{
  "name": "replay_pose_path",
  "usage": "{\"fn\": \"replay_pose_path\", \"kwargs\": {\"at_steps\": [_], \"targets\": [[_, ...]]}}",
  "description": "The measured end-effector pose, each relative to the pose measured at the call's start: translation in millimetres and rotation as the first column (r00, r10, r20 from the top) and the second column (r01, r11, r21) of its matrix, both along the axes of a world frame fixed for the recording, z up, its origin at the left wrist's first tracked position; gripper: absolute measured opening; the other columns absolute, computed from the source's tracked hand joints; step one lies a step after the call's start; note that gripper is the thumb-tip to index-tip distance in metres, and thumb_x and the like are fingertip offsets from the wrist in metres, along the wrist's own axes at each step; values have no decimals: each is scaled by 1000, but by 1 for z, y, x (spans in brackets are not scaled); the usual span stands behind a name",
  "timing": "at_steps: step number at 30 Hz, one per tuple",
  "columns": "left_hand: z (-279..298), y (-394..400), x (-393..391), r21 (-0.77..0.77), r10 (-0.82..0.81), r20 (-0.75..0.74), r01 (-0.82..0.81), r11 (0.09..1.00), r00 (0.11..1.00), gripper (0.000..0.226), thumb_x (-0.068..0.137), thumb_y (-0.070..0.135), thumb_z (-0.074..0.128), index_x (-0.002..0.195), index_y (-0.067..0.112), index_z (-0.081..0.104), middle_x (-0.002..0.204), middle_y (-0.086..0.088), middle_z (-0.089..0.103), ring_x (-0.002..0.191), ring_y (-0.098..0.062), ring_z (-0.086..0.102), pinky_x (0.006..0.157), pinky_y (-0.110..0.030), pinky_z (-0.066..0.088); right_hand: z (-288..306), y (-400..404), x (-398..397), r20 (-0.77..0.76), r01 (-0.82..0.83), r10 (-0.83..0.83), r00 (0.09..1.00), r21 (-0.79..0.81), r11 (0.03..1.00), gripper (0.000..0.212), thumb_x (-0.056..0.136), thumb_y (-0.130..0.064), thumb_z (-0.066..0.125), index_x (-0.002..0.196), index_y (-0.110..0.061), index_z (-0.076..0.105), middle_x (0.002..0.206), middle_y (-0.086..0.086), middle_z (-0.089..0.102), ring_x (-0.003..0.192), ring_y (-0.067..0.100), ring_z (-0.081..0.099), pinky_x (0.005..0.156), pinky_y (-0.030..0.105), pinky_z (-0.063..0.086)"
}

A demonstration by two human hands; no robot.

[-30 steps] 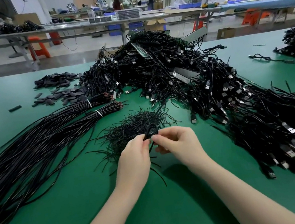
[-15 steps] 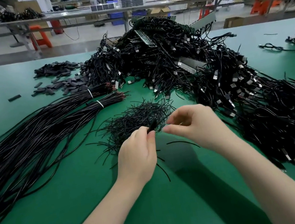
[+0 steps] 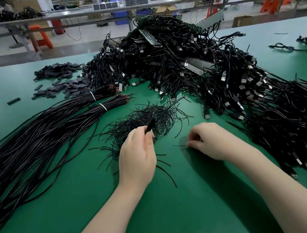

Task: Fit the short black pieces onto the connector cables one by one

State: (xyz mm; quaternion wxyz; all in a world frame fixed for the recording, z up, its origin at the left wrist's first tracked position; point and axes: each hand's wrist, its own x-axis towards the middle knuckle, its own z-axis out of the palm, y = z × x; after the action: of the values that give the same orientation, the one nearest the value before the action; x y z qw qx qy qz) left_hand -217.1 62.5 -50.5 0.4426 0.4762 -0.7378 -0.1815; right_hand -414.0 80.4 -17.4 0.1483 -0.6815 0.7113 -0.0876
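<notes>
the left hand point(image 3: 137, 158) is closed around a small bunch of thin black strands, their tips point(image 3: 150, 123) poking up out of the fist, right over the loose heap of short black pieces point(image 3: 145, 122) in the middle of the green surface point(image 3: 45, 228). the right hand point(image 3: 208, 141) sits apart from it, low on the surface, fingers curled in and pinching at a single thin black strand point(image 3: 179, 145) lying flat there; whether it has really got hold of it i cannot tell. a few stray strands lie between and below the hands. to the left, two bundles of long black cables point(image 3: 30, 142) tied with white bands fan out, their bare ends pointing toward the heap. behind and to the right rises a big tangle of connector cables point(image 3: 212, 69) with metal plugs, running down the right side. far left at the back lies a scatter of flat dark sleeves point(image 3: 61, 85).
</notes>
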Motion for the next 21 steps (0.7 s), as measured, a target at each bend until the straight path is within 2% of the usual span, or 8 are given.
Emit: {"fn": "replay_pose_path", "kwargs": {"at_steps": [2, 5, 8, 10, 12, 15, 18, 21], "targets": [[1, 1, 0, 11, -3, 19, 3, 1000, 1000, 40, 98, 37, 29, 100, 11, 59, 84, 12, 53, 77, -9, 52, 67, -31, 42, 2, 1, 3, 36, -16, 19, 999, -83, 996, 12, 95, -30, 58, 96, -18, 62, 95, -2, 63, 89, 18, 58, 79, 30, 47], [3, 2, -1, -9, 17, 93, -17, 1000, 996, 33, 101, 31, 34, 99, 10, 59, 80, 9, 52, 69, -15, 50, 60, -32, 35, 10, 3, 9, 135, -66, 100, 986, -231, 971, 8, 91, -22, 65, 95, -18, 71, 91, -4, 70, 85, 13, 61, 82, 30, 50], [4, 2, -3, -48, 30, 229, -20, 999, 973, 22, 102, 19, 44, 98, 6, 61, 83, -3, 60, 73, -28, 56, 62, -37, 38, 18, 5, 20, 112, -178, 225, 968, -327, 928, 11, 86, -14, 70, 94, -18, 77, 89, -2, 73, 83, 15, 65, 83, 30, 50], [5, 2, -4, -48, 18, 291, -4, 999, 956, 20, 101, 16, 45, 98, 5, 61, 86, -7, 62, 78, -31, 58, 66, -39, 39, 21, 8, 28, 98, -209, 275, 956, -430, 878, 11, 83, -11, 73, 89, -18, 78, 86, -2, 74, 81, 18, 66, 78, 32, 51], [5, 3, -5, -25, 5, 352, 4, 1000, 936, 18, 100, 16, 44, 94, 7, 58, 84, -4, 58, 76, -30, 54, 65, -35, 29, 24, 13, 35, 100, -214, 315, 944, -541, 813, 12, 79, -6, 75, 85, -16, 78, 82, -1, 73, 76, 19, 67, 70, 32, 54], [4, 3, -5, -21, 29, 401, -22, 1000, 916, 18, 100, 19, 40, 90, 11, 53, 80, 3, 49, 71, -24, 44, 64, -33, 22, 23, 16, 41, 104, -232, 344, 933, -557, 797, 12, 80, -5, 74, 87, -14, 78, 83, 1, 73, 76, 21, 66, 69, 36, 55], [4, 2, -5, -38, 24, 433, -9, 999, 901, 25, 102, 24, 34, 96, 13, 55, 84, 2, 54, 76, -25, 51, 67, -35, 33, 22, 16, 44, 83, -246, 347, 934, -554, 795, 11, 82, -7, 72, 88, -15, 78, 83, 1, 73, 76, 22, 66, 68, 39, 55], [6, 4, -5, -90, 29, 516, 20, 996, 856, 46, 101, 31, 18, 102, 11, 59, 86, -2, 58, 78, -25, 55, 69, -34, 37, 23, 18, 46, 97, -231, 348, 932, -583, 779, 9, 81, -8, 73, 85, -14, 77, 79, 3, 73, 72, 24, 66, 64, 40, 55]]}}
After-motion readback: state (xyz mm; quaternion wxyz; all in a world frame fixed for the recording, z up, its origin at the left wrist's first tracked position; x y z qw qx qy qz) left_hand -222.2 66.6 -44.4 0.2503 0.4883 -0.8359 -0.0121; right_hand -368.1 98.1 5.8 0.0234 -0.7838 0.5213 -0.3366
